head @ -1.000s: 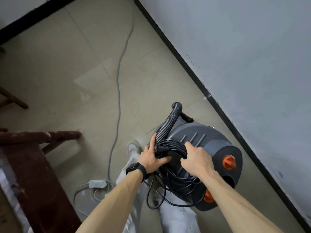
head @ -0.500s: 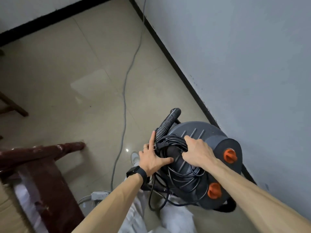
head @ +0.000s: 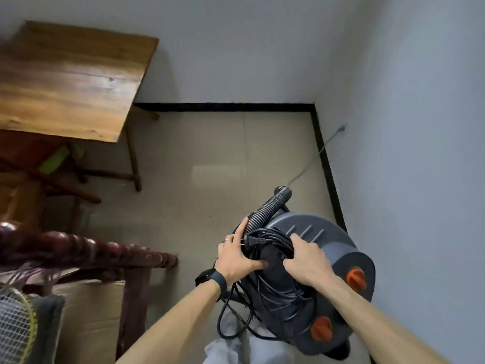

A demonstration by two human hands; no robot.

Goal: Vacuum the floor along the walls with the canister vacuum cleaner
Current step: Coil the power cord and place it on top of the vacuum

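The grey canister vacuum cleaner (head: 338, 248) with orange knobs is held up in front of me, close to the right wall. A ribbed black hose (head: 267, 208) rises from its top. A coiled black power cord (head: 275, 290) with its plug lies over the handle. My left hand (head: 236, 256) grips the handle and cord from the left, index finger stretched along the hose. My right hand (head: 304, 258) grips the same handle and cord from the right.
A wooden table (head: 68, 77) stands at the back left against the far wall. A dark carved wooden armrest (head: 86, 250) and a cushion (head: 86, 316) are near left, with a racket (head: 15, 321). A grey cable (head: 315, 156) runs from the right wall. Black skirting (head: 225, 107) edges the tiled floor.
My view has swung up toward the room's corner; the table and far wall came into sight. Both hands keep their grip on the vacuum's handle and cord.
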